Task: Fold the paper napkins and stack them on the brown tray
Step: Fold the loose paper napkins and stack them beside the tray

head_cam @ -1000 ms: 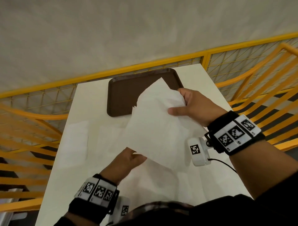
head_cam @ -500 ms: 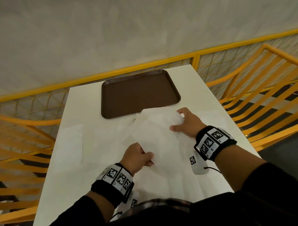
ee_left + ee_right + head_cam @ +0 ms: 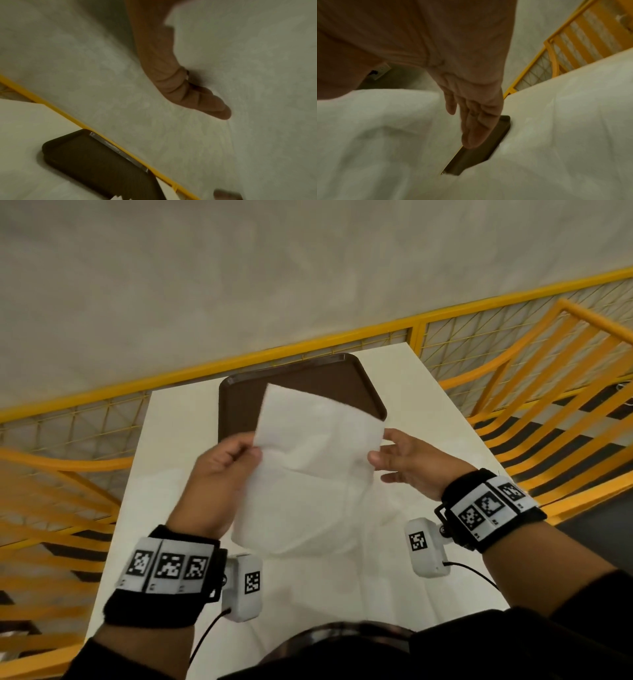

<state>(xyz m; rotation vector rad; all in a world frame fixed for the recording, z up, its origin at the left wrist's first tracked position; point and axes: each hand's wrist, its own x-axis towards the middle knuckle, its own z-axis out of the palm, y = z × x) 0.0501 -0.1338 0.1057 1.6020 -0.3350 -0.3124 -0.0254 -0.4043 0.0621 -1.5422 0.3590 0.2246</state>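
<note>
White napkin [image 3: 308,470] pinched by left hand [image 3: 219,470], above tray [image 3: 308,374].

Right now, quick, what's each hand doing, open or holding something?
Left hand: pinches the left edge of the paper napkin, lifted off the table.
Right hand: open, straight fingers at the napkin's right edge.

Eatery, brown tray [image 3: 239,405], white table [image 3: 178,440], yellow railing [image 3: 308,345]

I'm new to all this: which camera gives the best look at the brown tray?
The left wrist view: most of the brown tray shows bare. In the head view the held napkin covers much of it; the right wrist view shows only a sliver.
</note>
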